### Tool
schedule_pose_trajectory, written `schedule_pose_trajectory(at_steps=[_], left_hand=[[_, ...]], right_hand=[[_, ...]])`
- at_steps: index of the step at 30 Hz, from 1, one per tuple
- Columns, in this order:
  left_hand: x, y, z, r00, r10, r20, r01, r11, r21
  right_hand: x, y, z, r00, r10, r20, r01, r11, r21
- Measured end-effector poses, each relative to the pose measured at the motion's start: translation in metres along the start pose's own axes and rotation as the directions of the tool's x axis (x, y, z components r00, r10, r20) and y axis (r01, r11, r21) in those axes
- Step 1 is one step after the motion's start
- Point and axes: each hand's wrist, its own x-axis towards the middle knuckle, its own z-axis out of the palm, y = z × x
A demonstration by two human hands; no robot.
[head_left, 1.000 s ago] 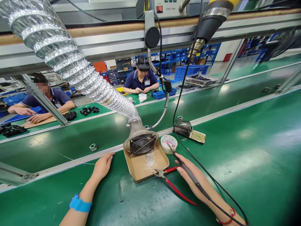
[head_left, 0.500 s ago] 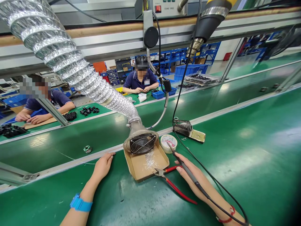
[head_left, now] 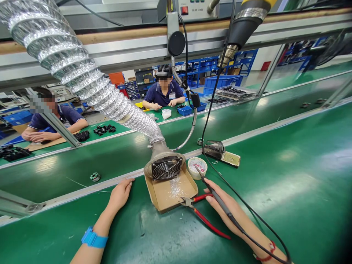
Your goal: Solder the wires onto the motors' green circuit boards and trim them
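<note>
My right hand (head_left: 224,203) holds a soldering iron (head_left: 220,200) like a pen, its tip over the roll of tape (head_left: 197,167). Beside that hand lie cutting pliers (head_left: 202,216) with red handles, their jaws at the edge of a cardboard tray (head_left: 162,196) with small wire clippings in it. My left hand (head_left: 121,196) rests by the metal rail left of the tray, fingers stretched out and nothing in them. A blue wrist strap (head_left: 95,238) is on the left wrist. Nearby on the far green strip sits a small round part (head_left: 95,177).
A fume fan (head_left: 167,168) on a silver duct (head_left: 110,99) stands over the tray's back. Behind the tape is a soldering iron stand (head_left: 214,148) with a sponge (head_left: 231,158). A heat gun (head_left: 242,31) hangs above. Two co-workers sit across the line.
The small round parts on the far strip have moved left. The co-worker at far left has brought their hands together. My hands have hardly moved.
</note>
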Motion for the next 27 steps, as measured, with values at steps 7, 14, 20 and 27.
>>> schedule_pose_trajectory(at_steps=[7, 14, 20, 27], left_hand=[[-0.001, 0.005, -0.004, 1.0, 0.002, 0.004, -0.002, 0.997, -0.077], [-0.003, 0.008, -0.003, 0.993, -0.117, 0.024, 0.12, 0.967, -0.224], [-0.005, 0.01, 0.001, 0.943, -0.284, 0.172, 0.332, 0.789, -0.516], [0.046, 0.041, 0.014, 0.918, -0.323, 0.229, 0.394, 0.681, -0.617]], right_hand=[[0.0, -0.004, -0.001, 0.999, -0.032, -0.02, 0.032, 0.999, -0.003], [0.0, -0.002, -0.003, 0.999, -0.022, -0.025, 0.021, 0.999, -0.045], [0.003, 0.015, -0.005, 1.0, 0.013, -0.017, -0.014, 0.994, -0.105], [0.007, 0.023, -0.007, 1.0, -0.001, 0.02, 0.004, 0.987, -0.163]])
